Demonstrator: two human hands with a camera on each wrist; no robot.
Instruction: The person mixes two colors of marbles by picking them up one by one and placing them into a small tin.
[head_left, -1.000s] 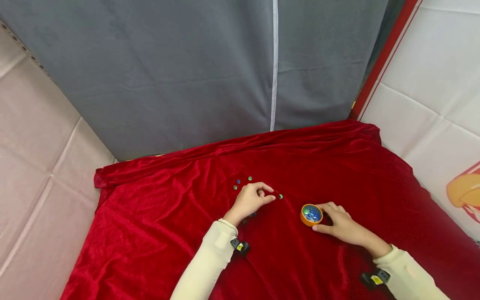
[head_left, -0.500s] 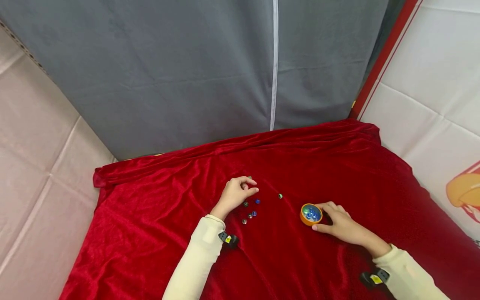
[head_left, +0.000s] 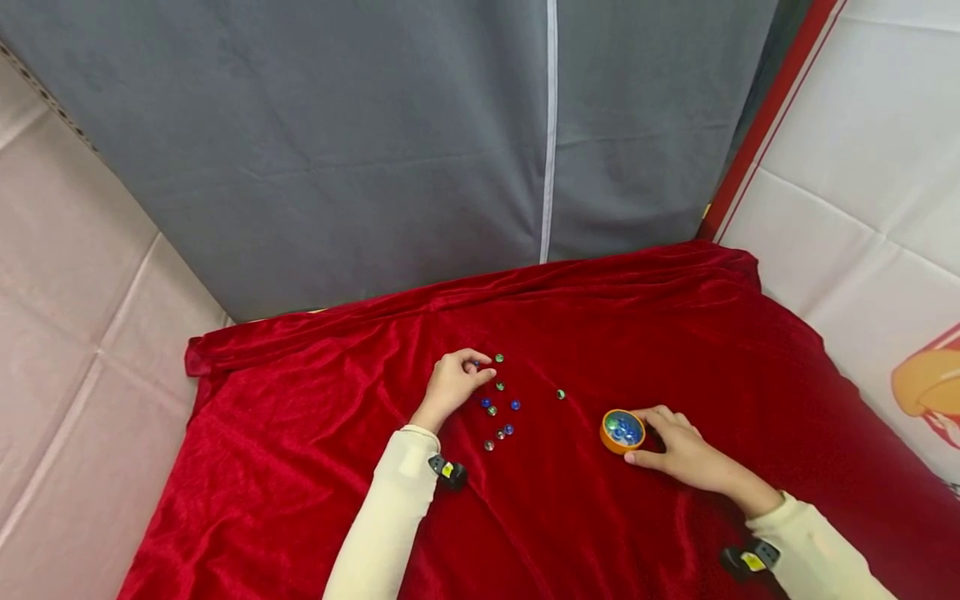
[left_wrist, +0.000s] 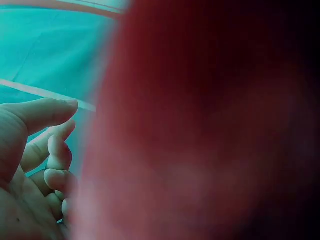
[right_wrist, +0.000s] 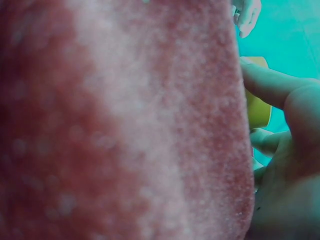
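Note:
My right hand [head_left: 682, 450] holds a small round orange cup [head_left: 611, 445] on the red cloth, thumb on the near side and fingers on the far side. Blue and green glass marbles [head_left: 624, 429] lie inside it. In the right wrist view the cup's yellow-looking wall [right_wrist: 259, 111] shows beside the thumb. Over the loose marbles, my left hand [head_left: 450, 383] hovers with thumb and forefinger apart and the other fingers loosely curled. A blue marble [head_left: 476, 364] shows between its fingertips, with a green marble [head_left: 499, 357] just beyond. The left wrist view shows nothing between the fingers [left_wrist: 52, 112].
Several more blue, green and clear marbles, among them a blue marble [head_left: 515, 405], lie scattered right of the left hand. One green marble [head_left: 560, 394] sits apart, nearer the cup. Wrinkled red velvet [head_left: 300, 467] covers the table; a grey curtain [head_left: 375, 167] hangs behind.
My left hand has drawn back leftward from the lone green marble to the far left marbles, uncovering several others. My right hand and the cup have stayed put.

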